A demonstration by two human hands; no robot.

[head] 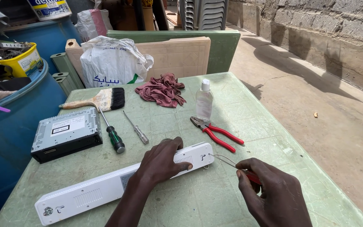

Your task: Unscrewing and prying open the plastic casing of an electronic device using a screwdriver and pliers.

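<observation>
A long white plastic device (101, 188) lies diagonally on the green table (240, 113). My left hand (162, 162) presses down on its right half, fingers spread over the top. My right hand (272, 195) grips a red-handled tool (253, 177) whose thin metal tip (222, 159) points at the right end of the white device, close to a small keyhole slot there.
Red-handled pliers (217, 133), a clear bottle (204, 101), a maroon rag (162, 90), a clear-handled screwdriver (136, 128), a green-handled screwdriver (112, 133), a paintbrush (99, 101) and a grey car stereo (66, 134) lie on the table. A white sack (110, 63) and blue barrels (9, 122) stand behind and left.
</observation>
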